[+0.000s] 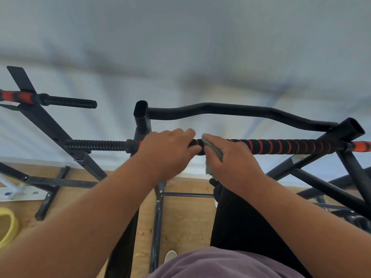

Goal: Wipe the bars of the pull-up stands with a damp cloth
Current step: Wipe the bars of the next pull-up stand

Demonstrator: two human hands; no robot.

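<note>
Two hands on one bar — left hand, right hand with one cloth

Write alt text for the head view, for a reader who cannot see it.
A person's right hand presses a green cloth around a black-and-orange pull-up bar, while the left hand grips the bar beside it. A curved black bar runs behind, above a wooden floor.

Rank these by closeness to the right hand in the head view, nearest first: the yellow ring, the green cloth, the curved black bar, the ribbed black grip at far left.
1. green cloth, held under the right hand on the striped bar.
2. curved black bar, just beyond it.
3. ribbed black grip, upper left.
4. yellow ring, on the floor at the left edge.
</note>
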